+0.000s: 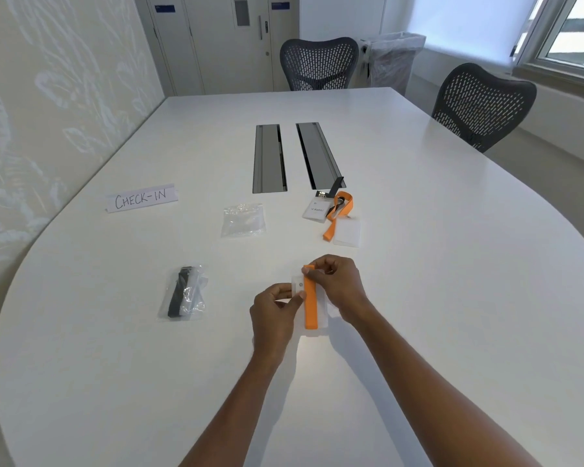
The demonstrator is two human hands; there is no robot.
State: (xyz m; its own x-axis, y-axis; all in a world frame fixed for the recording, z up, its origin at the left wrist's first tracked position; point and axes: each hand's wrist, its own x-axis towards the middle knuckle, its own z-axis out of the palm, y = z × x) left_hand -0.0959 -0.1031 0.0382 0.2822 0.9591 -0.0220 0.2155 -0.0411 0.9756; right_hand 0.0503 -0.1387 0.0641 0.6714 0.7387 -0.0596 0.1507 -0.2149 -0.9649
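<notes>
Pinching the left edge of a clear badge holder (297,287) with the curled fingers of the left hand (277,310). Gripping the far end of a folded orange lanyard (311,306) between thumb and fingertips of the right hand (339,281), clamped on the strap. Holding both together at the near middle of the white table (452,264), strap laid along the holder. Reading "CHECK-IN" in handwritten capitals on a paper sign (141,198) far left. Showing small print on a finished badge (316,210) beyond, blurred past a leading "V".
</notes>
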